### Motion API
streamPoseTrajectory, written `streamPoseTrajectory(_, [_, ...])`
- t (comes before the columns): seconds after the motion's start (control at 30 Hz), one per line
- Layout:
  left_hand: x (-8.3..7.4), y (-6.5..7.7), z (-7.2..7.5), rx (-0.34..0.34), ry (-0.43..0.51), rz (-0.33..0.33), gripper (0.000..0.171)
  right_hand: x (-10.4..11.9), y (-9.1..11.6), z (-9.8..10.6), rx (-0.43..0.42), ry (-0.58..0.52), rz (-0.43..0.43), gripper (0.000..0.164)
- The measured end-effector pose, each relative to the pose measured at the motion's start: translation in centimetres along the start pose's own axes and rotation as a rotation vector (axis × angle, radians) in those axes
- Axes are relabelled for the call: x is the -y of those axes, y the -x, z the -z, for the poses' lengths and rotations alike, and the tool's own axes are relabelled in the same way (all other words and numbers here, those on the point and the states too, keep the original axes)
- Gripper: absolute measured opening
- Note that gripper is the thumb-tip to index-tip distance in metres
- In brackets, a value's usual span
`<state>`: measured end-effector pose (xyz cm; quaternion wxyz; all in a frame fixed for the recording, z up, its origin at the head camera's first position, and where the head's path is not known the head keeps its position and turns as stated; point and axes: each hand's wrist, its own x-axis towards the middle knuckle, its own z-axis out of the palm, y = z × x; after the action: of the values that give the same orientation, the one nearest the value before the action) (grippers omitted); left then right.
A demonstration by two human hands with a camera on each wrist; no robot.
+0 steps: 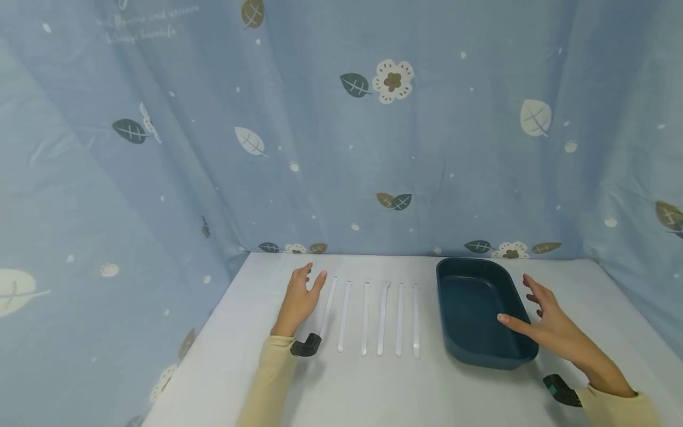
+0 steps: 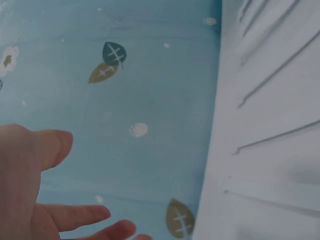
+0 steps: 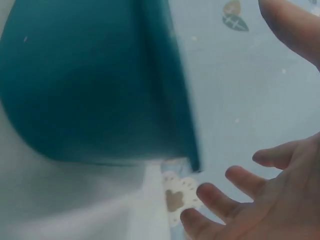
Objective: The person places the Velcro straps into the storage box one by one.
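Several thin white strips (image 1: 365, 320) lie side by side on the white table, each with a small head at its far end. My left hand (image 1: 297, 299) hovers just left of the leftmost strip, thumb and fingers apart and holding nothing. To the right of the row stands a dark teal rectangular bin (image 1: 482, 359), with nothing visible inside. Over its right side is my right hand (image 1: 560, 332), its thumb (image 1: 513, 323) extended above the bin's interior and its fingers spread. In the right wrist view, a gap shows between those fingers (image 3: 215, 200) and the bin's wall.
A blue curtain (image 1: 320, 178) with leaf and flower prints hangs behind the table and along both sides. The white tabletop (image 1: 373, 394) extends in front of the strips. A dark wrist-worn device (image 1: 306, 346) sits by the left sleeve, another (image 1: 561, 391) by the right.
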<state>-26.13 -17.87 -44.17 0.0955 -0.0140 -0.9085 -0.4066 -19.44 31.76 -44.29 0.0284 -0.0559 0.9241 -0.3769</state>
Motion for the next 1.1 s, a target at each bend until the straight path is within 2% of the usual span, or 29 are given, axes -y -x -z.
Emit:
streamPoseTrajectory(0.2, [1.0, -0.4, -1.0, -0.024, -0.012, 0.016, 0.061, -1.6, -0.4, -0.5, 0.066, -0.04, -0.049, 0.112])
streamPoseTrajectory(0.33, [1.5, -0.5, -1.3, -0.029, -0.019, 0.058, 0.059, -2.3, -0.7, -0.6, 0.114, -0.036, -0.081, 0.111])
streamPoseTrajectory(0.7, [2.8, -0.7, -2.1, 0.002, -0.039, 0.109, 0.054, -3.4, -0.9, -1.0, 0.203, -0.067, -0.08, 0.116])
streamPoseTrajectory(0.9, [3.2, -0.9, -2.4, 0.031, -0.046, 0.123, 0.05, -3.9, -0.2, -1.0, 0.258, -0.162, -0.029, 0.12])
streamPoseTrajectory(1.1, [3.6, -0.9, -2.7, 0.066, -0.057, 0.177, 0.049, -4.3, 0.0, -1.5, 0.252, -0.212, 0.053, 0.124])
